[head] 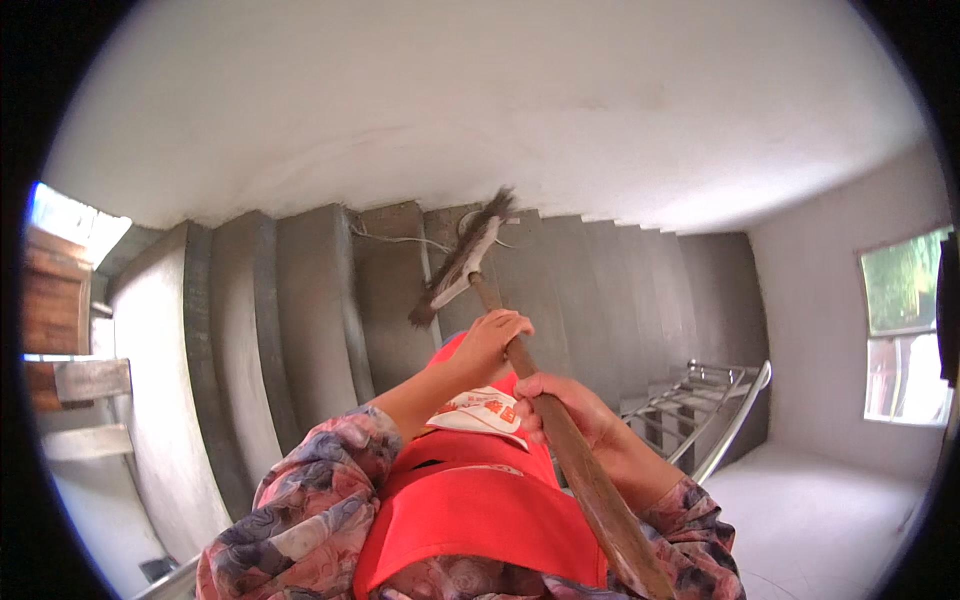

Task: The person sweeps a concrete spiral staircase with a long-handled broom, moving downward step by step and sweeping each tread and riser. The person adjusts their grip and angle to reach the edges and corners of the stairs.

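Both my hands grip the wooden handle of a push broom [592, 480]. My left hand [491, 337] is wrapped round it near the head, and my right hand [562, 409] holds it lower down, closer to my body. The broom head [469, 251], pale with dark bristles, is tilted over the grey concrete stairs [311, 285], its far end near the white wall. Whether the bristles touch a step I cannot tell. A red apron [480, 525] bearing writing covers my front, over patterned sleeves.
A pale cable [405, 238] lies on the steps by the broom head. The white wall [450, 97] borders the stairs. A metal railing [720, 427] stands to the right, with a window [904, 330] beyond. A wooden door [56, 292] is at the far left.
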Motion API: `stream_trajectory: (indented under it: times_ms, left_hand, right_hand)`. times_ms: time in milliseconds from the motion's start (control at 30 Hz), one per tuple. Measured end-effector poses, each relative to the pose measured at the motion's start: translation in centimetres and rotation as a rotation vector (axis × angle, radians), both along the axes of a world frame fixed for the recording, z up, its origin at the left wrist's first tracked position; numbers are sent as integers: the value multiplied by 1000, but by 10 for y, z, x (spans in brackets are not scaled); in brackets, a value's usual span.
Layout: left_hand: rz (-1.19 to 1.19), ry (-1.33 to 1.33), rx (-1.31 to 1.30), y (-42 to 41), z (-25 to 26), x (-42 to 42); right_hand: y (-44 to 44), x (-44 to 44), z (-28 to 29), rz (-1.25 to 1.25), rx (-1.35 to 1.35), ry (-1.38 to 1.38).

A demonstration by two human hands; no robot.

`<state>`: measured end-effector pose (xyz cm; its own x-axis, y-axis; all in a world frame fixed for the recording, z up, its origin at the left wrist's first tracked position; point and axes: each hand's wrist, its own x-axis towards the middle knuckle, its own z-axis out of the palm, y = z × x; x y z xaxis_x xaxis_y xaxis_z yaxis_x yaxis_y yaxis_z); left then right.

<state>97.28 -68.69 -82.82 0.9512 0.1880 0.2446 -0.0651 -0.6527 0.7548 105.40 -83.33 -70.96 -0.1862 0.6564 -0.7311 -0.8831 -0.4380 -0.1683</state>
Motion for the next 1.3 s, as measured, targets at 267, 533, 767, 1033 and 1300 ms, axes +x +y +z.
stream_trajectory:
  times_ms: [267,533,767,1033,1300]
  left_hand:
    - [263,118,-73,55,-8,-62]
    - [573,220,-84,114,-20,-61]
    - [718,138,-164,195,-68,8]
    - [376,286,-307,204,-57,46]
    - [638,227,-235,192,-30,34]
  right_hand:
    - [45,24,90,339,625,-1257]
    - [134,70,114,233,999,-992]
    - [221,122,58,65,901,-939]
    - [191,114,77,-189,579,-1243]
    - [181,134,79,-342,827,-1131]
